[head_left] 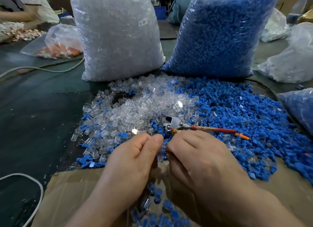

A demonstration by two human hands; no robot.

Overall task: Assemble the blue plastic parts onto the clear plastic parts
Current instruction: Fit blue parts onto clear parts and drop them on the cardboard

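A dark green worktop [33, 108] carried a white cable [25, 68] across its left side, brown cardboard [67, 184] at its near edge, and possibly a blue crate [160, 12] beyond.

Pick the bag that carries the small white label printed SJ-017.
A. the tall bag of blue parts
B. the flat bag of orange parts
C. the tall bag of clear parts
C: the white label sits high on the bag of clear parts, which stands left of the bag of blue parts.
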